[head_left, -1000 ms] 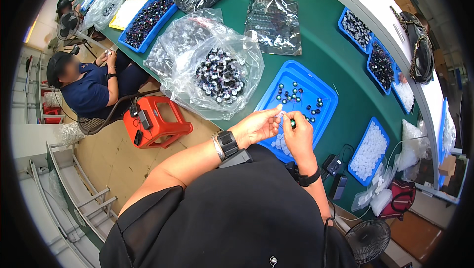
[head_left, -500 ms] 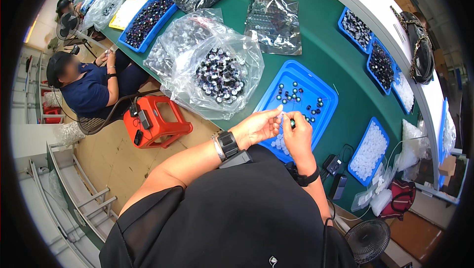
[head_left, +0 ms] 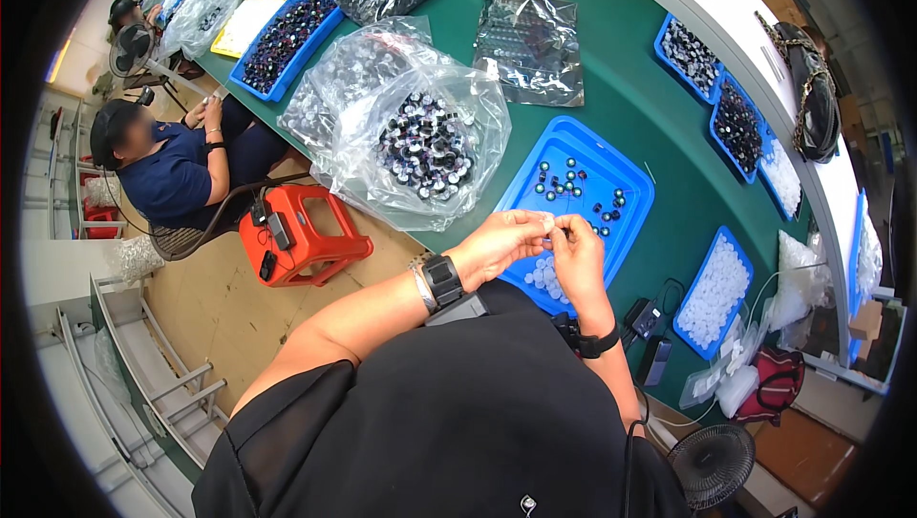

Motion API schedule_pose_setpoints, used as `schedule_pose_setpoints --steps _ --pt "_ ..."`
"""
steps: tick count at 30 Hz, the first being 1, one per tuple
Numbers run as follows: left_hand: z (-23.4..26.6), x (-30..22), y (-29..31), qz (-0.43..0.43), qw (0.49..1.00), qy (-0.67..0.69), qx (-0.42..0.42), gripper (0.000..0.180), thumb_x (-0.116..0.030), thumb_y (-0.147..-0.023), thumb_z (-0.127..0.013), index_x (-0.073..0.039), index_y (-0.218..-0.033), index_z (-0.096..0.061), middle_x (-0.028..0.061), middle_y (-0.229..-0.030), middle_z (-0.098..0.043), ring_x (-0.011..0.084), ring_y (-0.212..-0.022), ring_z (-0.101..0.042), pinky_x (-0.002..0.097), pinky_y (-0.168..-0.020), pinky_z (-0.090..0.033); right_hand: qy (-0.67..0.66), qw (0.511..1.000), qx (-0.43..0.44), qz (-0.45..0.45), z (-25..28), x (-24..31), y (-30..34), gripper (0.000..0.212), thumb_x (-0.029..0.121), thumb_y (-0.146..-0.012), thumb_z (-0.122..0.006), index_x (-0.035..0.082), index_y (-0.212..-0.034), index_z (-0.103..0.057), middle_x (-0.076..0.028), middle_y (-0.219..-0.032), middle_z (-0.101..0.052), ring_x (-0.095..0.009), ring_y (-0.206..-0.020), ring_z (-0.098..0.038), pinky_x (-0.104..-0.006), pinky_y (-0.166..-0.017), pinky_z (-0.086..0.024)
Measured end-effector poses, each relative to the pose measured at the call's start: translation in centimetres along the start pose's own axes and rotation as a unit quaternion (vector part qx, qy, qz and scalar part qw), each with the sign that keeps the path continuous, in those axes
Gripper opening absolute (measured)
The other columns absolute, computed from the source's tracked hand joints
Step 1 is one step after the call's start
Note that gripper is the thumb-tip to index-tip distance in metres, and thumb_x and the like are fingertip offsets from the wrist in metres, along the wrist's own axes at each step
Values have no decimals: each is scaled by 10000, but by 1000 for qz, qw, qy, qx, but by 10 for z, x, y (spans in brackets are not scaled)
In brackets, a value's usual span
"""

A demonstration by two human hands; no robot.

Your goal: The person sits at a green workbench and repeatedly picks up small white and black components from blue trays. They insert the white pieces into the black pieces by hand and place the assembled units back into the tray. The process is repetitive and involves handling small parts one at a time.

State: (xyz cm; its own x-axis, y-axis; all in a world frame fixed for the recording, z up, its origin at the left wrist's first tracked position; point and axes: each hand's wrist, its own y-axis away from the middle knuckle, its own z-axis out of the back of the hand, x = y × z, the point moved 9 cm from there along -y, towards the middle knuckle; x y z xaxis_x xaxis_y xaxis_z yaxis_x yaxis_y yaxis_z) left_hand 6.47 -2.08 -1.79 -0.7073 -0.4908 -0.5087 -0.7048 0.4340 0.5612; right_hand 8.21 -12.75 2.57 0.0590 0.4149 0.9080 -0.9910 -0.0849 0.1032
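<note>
My left hand and my right hand meet at the fingertips over the near part of a blue tray. Thumb and forefinger of the left hand pinch a small whitish translucent piece. The right fingers are closed against that piece; whatever else they hold is hidden behind them. Small dark round parts with shiny greenish faces lie scattered in the tray's far half. Beside the right hand, several white translucent caps are heaped in its near end.
Left of the tray stands an open clear bag of dark, shiny parts. A flat dark plastic bag lies farther back. At right are a blue tray of white pieces and black power adapters. A red stool and a seated person are at left.
My fingertips have drawn closer together. The dark round part that showed under my right fingers is now out of sight. The right hand has tilted slightly; both forearms stay in place.
</note>
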Motion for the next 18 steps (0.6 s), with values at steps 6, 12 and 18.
schedule_pose_setpoints --steps 6,12,18 --pt "1 -10 1 -52 989 -136 -32 257 -178 -858 -669 -4 -1040 -617 23 -905 -628 76 -768 -563 219 -697 -479 -13 999 -41 -1 6 13 4 123 -13 -864 -552 -17 -982 -516 -134 -834 -634 -185 -709 -645 -292 -599 -502" --pt "1 -22 -1 -129 951 -277 -50 253 -131 -856 -658 32 -1042 -601 40 -881 -627 75 -753 -573 223 -662 -481 -95 995 18 -26 -3 2 1 135 55 -901 -557 -16 -1002 -503 -84 -862 -632 -101 -788 -603 -231 -666 -495" --pt "-12 -27 3 -169 924 -341 -26 297 -103 -848 -662 41 -1081 -546 0 -786 -570 60 -722 -558 201 -648 -477 -199 971 46 -123 -9 -13 -3 116 91 -905 -561 1 -973 -533 -69 -817 -639 -96 -716 -591 -240 -641 -481"
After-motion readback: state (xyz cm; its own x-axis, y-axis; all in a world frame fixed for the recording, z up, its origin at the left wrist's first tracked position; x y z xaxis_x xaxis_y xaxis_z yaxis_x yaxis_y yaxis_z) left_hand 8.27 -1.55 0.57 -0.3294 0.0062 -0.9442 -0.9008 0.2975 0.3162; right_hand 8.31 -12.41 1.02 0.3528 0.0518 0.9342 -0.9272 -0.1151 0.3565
